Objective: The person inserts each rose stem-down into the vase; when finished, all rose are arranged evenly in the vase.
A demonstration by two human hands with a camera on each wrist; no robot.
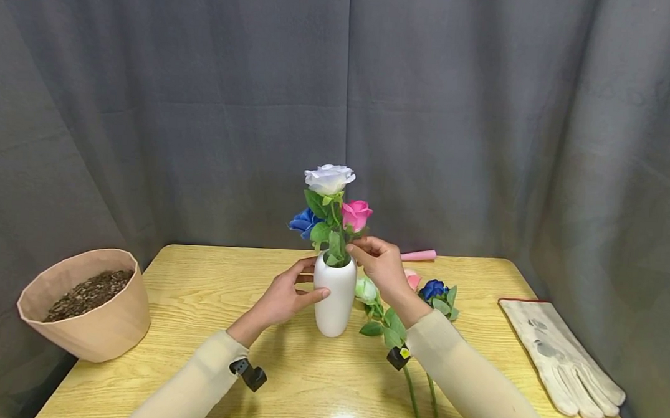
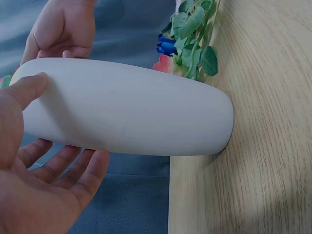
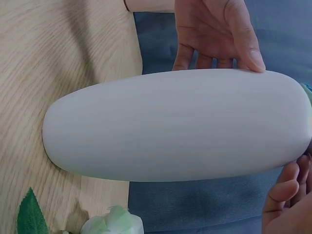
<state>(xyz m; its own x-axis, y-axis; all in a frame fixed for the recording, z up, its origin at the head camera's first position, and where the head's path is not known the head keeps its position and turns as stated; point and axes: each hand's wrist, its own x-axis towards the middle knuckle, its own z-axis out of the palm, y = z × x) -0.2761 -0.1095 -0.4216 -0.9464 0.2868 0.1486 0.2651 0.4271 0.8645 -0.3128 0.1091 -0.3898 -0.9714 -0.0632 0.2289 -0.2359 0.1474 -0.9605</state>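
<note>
Vase [image 1: 334, 299] steadied by left hand [image 1: 284, 297]; right hand [image 1: 382, 263] pinching stem [image 1: 342, 237].

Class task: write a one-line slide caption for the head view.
Left hand steadies a white vase on the wooden table while the right hand pinches a stem at its mouth.

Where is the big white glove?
In the head view, the white fabric glove lies flat at the wooden table's right edge, right of the loose flowers.
</note>
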